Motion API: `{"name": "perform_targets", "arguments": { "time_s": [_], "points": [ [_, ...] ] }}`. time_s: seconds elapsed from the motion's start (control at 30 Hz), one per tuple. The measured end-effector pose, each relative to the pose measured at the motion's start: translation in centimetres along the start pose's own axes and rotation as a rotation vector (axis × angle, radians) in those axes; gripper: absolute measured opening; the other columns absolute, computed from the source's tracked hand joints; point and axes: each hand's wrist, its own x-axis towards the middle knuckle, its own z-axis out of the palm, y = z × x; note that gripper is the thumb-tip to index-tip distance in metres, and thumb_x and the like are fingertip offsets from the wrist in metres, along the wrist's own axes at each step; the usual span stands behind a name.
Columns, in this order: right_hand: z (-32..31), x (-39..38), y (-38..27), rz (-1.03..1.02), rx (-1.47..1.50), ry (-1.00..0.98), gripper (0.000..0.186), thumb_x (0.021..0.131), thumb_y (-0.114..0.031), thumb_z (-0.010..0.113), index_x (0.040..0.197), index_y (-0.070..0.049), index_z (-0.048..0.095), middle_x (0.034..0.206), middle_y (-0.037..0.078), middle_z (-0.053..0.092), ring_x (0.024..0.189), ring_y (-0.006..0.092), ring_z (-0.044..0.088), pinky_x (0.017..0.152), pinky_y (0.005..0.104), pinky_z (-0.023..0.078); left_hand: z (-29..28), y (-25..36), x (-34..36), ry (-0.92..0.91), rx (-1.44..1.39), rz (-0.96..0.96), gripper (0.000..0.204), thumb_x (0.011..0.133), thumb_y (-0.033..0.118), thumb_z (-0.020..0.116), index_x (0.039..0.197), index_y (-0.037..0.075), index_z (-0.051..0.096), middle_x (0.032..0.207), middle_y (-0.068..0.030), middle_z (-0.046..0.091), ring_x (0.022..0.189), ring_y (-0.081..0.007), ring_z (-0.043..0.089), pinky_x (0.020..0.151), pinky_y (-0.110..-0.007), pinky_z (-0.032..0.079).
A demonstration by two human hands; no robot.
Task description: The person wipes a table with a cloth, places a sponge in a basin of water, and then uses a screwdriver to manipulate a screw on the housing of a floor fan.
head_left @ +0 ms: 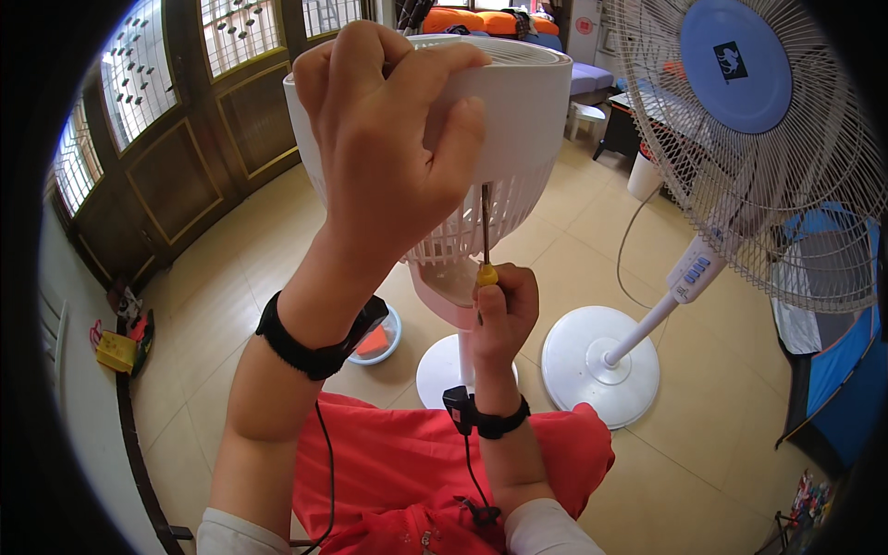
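A white pedestal fan stands right before me, its round housing slatted on the lower side. My left hand lies over the left part of that housing, fingers bent at the upper rim and thumb against the outer wall. Below it, my right hand is wrapped round the yellow handle of a screwdriver. The screwdriver's metal shaft points up, and its tip meets the underside edge of the housing near the slats. Whatever lies right at the tip is too small to make out.
To the right stands another fan with a wire cage, on a round white base. A blue basin sits on the tiled floor beside the near fan's base. A blue tent is at far right, wooden doors at left.
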Motion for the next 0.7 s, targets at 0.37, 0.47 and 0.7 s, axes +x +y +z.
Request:
{"name": "perform_targets", "arguments": {
  "time_s": [0.37,0.47,0.7],
  "points": [
    [-0.3,0.3,-0.2,-0.869,-1.122,0.147,0.026,0.086,-0.017,0.064,0.100,0.003,0.056,0.077,0.007,0.053,0.063,0.0149,0.050,0.056,0.0262,0.041,-0.2,0.1,-0.1,-0.014,0.014,-0.001,0.018,0.068,0.017,0.065,0.085,0.014,0.070,0.082,-0.0035,0.044,0.086,-0.0224,0.040,0.081,-0.034,0.031],
    [0.0,-0.2,-0.2,-0.590,-0.828,0.098,0.025,0.086,-0.017,0.065,0.099,0.002,0.056,0.075,0.007,0.053,0.064,0.0147,0.051,0.056,0.0268,0.041,0.2,0.0,-0.2,0.003,0.004,0.004,0.018,0.068,0.017,0.065,0.085,0.015,0.071,0.081,-0.0032,0.044,0.086,-0.0224,0.040,0.082,-0.034,0.031],
    [-0.4,0.2,0.2,0.282,0.283,-0.147,0.029,0.091,-0.029,0.057,0.098,-0.001,0.054,0.075,0.007,0.053,0.055,0.0122,0.046,0.051,0.0243,0.039,-0.4,0.1,-0.2,-0.040,0.023,-0.006,0.023,0.073,0.019,0.065,0.095,0.013,0.072,0.083,-0.0029,0.045,0.088,-0.0227,0.039,0.085,-0.035,0.032]
  ]
}}
